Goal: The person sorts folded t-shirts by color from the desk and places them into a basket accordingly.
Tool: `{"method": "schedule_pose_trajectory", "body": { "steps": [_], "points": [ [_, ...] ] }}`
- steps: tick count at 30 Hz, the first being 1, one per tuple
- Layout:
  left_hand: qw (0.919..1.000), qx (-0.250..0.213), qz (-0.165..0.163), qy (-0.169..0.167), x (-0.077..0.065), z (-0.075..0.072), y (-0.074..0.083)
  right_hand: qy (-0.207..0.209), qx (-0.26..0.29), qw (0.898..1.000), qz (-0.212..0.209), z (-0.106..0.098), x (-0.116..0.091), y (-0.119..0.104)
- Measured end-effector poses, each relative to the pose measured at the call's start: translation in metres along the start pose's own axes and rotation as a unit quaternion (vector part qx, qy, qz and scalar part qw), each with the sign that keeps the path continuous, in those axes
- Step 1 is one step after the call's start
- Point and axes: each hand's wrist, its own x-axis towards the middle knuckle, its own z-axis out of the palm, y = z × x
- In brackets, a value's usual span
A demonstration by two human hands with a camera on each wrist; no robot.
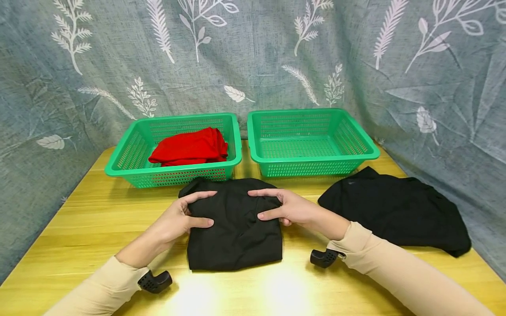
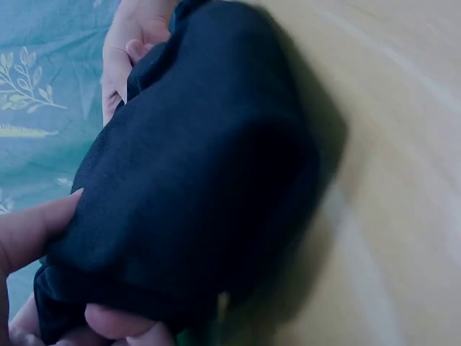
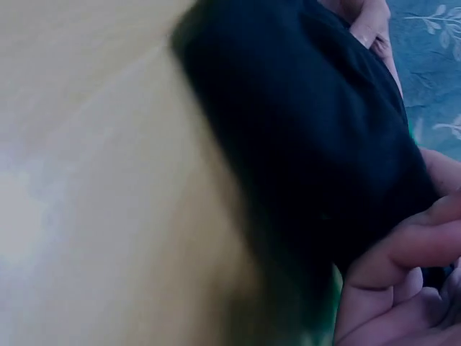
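Note:
A folded black garment (image 1: 235, 237) is held between both hands above the wooden table, in front of the left basket. My left hand (image 1: 193, 215) grips its left side, thumb and index finger on top and other fingers underneath. On the opposite side my right hand (image 1: 286, 206) pinches the cloth in the same manner. Up close in the left wrist view, the garment (image 2: 194, 158) bulges with its near edge between thumb and fingers. Fingers of the right hand (image 3: 403, 274) curl at the cloth in the right wrist view. What kind of garment it is I cannot tell.
A green basket (image 1: 174, 117) at the back left holds a folded red garment (image 1: 189, 147). To its right stands a second green basket (image 1: 312, 166). Another black garment (image 1: 395, 208) with a small logo lies spread on the table's right. A patterned curtain (image 1: 269, 57) hangs behind.

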Motion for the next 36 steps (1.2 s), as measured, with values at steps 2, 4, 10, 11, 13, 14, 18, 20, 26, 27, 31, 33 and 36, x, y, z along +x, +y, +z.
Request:
{"method": "schedule_pose_trajectory", "body": {
  "steps": [2, 4, 10, 11, 13, 14, 18, 20, 26, 27, 31, 33, 36],
  "points": [
    [1.0000, -0.003, 0.009, 0.003, -0.001, 0.003, 0.006, 0.005, 0.001, 1.000, -0.009, -0.004, -0.005, -0.005],
    [0.9999, 0.004, 0.015, 0.005, -0.002, 0.005, 0.012, 0.005, 0.002, 1.000, -0.020, -0.008, -0.010, -0.010],
    [0.9989, 0.035, 0.029, 0.013, -0.003, 0.011, 0.028, 0.012, -0.007, 0.999, -0.035, -0.019, -0.024, -0.025],
    [0.9987, 0.037, 0.031, 0.013, -0.003, 0.013, 0.030, 0.013, -0.006, 0.999, -0.035, -0.021, -0.026, -0.027],
    [0.9986, 0.039, 0.035, 0.013, -0.003, 0.016, 0.035, 0.014, -0.006, 0.999, -0.034, -0.025, -0.031, -0.031],
    [0.9984, 0.042, 0.036, 0.013, -0.002, 0.017, 0.038, 0.012, -0.003, 0.999, -0.035, -0.027, -0.033, -0.033],
    [0.9979, 0.046, 0.043, 0.013, 0.001, 0.024, 0.048, 0.017, -0.006, 0.999, -0.041, -0.036, -0.041, -0.040],
    [0.9975, 0.050, 0.049, 0.013, 0.003, 0.027, 0.053, 0.019, -0.006, 0.999, -0.046, -0.040, -0.045, -0.043],
    [0.9964, 0.055, 0.065, 0.004, 0.013, 0.036, 0.069, 0.029, 0.000, 0.998, -0.048, -0.055, -0.055, -0.051],
    [0.9965, 0.051, 0.065, 0.001, 0.015, 0.038, 0.072, 0.031, 0.000, 0.998, -0.046, -0.057, -0.056, -0.053],
    [0.9971, 0.030, 0.068, -0.015, 0.025, 0.044, 0.085, 0.037, -0.003, 0.998, -0.044, -0.070, -0.062, -0.060],
    [0.9969, 0.020, 0.073, -0.022, 0.032, 0.047, 0.092, 0.040, -0.002, 0.998, -0.046, -0.077, -0.063, -0.064],
    [0.9962, 0.013, 0.082, -0.028, 0.043, 0.052, 0.101, 0.047, -0.001, 0.998, -0.050, -0.089, -0.066, -0.070]
  ]
}}
